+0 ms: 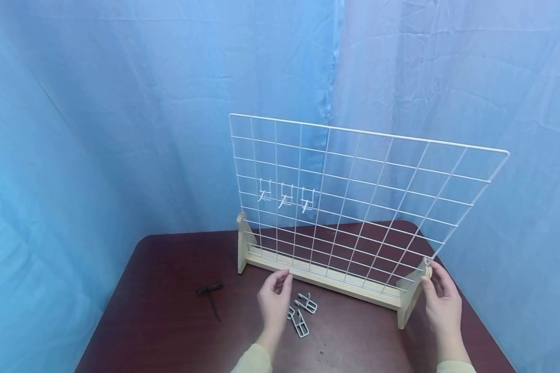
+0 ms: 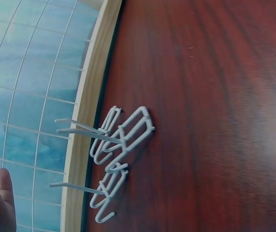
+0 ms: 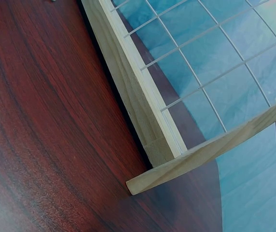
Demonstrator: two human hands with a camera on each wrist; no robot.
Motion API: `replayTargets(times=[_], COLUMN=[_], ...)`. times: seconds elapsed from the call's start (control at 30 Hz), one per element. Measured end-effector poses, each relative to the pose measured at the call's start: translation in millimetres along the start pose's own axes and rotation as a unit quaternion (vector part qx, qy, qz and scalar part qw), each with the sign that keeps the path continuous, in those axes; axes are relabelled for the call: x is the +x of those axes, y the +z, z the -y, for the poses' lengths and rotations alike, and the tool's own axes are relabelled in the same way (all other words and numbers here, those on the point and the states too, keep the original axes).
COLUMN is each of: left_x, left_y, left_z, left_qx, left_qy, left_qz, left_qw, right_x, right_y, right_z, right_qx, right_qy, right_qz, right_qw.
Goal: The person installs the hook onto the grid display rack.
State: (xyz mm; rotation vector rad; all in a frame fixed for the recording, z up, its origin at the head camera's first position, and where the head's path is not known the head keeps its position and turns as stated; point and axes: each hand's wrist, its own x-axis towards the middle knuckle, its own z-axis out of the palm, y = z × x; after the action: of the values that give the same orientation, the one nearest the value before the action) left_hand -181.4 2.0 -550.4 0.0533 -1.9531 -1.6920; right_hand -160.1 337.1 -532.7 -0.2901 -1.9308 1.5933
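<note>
A white wire grid panel (image 1: 354,199) stands upright in a pale wooden stand (image 1: 326,280). My right hand (image 1: 443,300) grips the top of the stand's right end piece (image 1: 410,298), thumb in front and fingers behind. My left hand (image 1: 275,300) hovers by the front of the stand's bar, its fingers loosely bent; nothing shows in it. Three white hooks (image 1: 285,197) hang side by side on the left part of the grid. Below the bar, near my left hand, three more wire hooks (image 2: 135,133) lie close together on the table.
On the left of the dark red-brown table (image 1: 154,290) lies a thin black T-shaped piece (image 1: 211,298). Blue curtains (image 1: 168,103) hang behind and at both sides of the table. The stand's left end piece (image 1: 242,246) sits towards the table's back.
</note>
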Motion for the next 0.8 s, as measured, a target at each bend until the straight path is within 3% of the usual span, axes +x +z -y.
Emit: replayTargets(times=[0.8], left_x=[-54.7], left_y=[-20.2], left_z=[22.2], left_qx=[-0.002], left_qy=[0.023], left_qz=[0.035], left_qw=[0.9991], right_x=[0.2], right_y=[0.0], right_z=[-2.5], right_qx=[-0.002], right_qy=[-0.013], right_qz=[0.002], right_qw=[1.000])
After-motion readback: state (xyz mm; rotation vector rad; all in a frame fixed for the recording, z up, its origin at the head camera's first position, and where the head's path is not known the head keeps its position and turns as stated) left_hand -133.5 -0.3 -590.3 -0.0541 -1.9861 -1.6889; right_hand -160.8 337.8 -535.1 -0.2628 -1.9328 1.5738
